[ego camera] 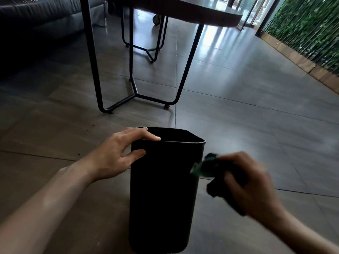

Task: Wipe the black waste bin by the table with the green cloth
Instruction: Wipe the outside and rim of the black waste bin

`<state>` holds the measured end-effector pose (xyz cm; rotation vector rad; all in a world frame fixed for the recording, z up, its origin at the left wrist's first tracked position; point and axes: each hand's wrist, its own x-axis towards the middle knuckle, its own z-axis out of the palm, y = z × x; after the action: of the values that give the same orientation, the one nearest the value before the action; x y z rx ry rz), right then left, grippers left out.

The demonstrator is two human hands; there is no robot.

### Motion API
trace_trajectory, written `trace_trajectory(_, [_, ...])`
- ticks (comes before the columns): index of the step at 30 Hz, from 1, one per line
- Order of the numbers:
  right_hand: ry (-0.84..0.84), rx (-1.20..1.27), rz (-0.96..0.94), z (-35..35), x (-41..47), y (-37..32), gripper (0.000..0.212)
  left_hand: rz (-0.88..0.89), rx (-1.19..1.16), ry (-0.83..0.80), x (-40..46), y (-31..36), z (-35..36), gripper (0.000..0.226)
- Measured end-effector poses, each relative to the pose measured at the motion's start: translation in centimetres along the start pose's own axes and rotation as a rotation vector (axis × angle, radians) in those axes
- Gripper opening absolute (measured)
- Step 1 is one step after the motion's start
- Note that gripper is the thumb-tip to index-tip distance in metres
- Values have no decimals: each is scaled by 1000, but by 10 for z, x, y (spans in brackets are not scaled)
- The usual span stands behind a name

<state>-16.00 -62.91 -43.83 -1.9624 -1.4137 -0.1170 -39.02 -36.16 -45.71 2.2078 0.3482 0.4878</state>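
Observation:
The black waste bin (163, 189) stands upright on the tiled floor, low in the middle of the view. My left hand (117, 154) grips its upper left corner, fingers over the rim and thumb on the side wall. My right hand (244, 182) is closed around the bunched green cloth (205, 165). The cloth's free end touches the bin's right side just below the rim.
A dark table (211, 11) on thin black metal legs (189, 57) stands just beyond the bin. A dark sofa (36, 17) sits at the far left. A green plant wall (311, 28) with a wooden base runs along the right.

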Motion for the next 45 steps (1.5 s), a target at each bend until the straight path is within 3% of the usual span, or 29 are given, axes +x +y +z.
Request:
trace_trajectory(2, [75, -35, 208, -14, 30, 13, 10, 12, -9, -6, -3, -1, -4, 54])
trace_trajectory(5, [27, -91, 343, -19, 63, 29, 20, 26, -1, 3, -7, 1, -10, 54])
trace_trajectory(7, [-106, -192, 276, -12, 77, 33, 26, 40, 11, 19, -10, 1, -13, 52])
trace_trajectory(10, [-507, -430, 116, 2, 89, 33, 59, 39, 25, 37, -15, 1, -19, 48])
trace_trajectory(11, [-611, -484, 77, 7, 90, 32, 62, 36, 32, 44, -17, 0, -21, 47])
trace_trajectory(14, [-710, -483, -34, 15, 87, 32, 32, 14, 70, 80, -21, -2, -26, 42])
trace_trajectory(17, [-691, -425, -111, 14, 81, 29, 12, -19, 126, 133, -23, -4, -29, 37])
trace_trajectory(23, [-520, -416, -137, 28, 69, 13, 15, -226, 192, 204, -22, -1, -27, 32])
trace_trajectory(27, [-400, -404, -146, 40, 69, -5, 19, -383, -39, 186, -16, 3, -21, 49])
trace_trajectory(33, [-311, -483, -198, 46, 64, -25, 22, -426, -242, 221, -9, 8, -10, 79])
trace_trajectory(38, [-247, -620, -175, 57, 53, -31, 15, -421, -91, 132, -5, -2, -4, 96])
trace_trajectory(41, [-259, -703, -137, 73, 43, -30, 17, -446, 13, 44, -3, -8, 4, 117])
trace_trajectory(45, [-261, -710, -111, 80, 38, -29, 17, -422, 45, 46, 2, -15, 9, 137])
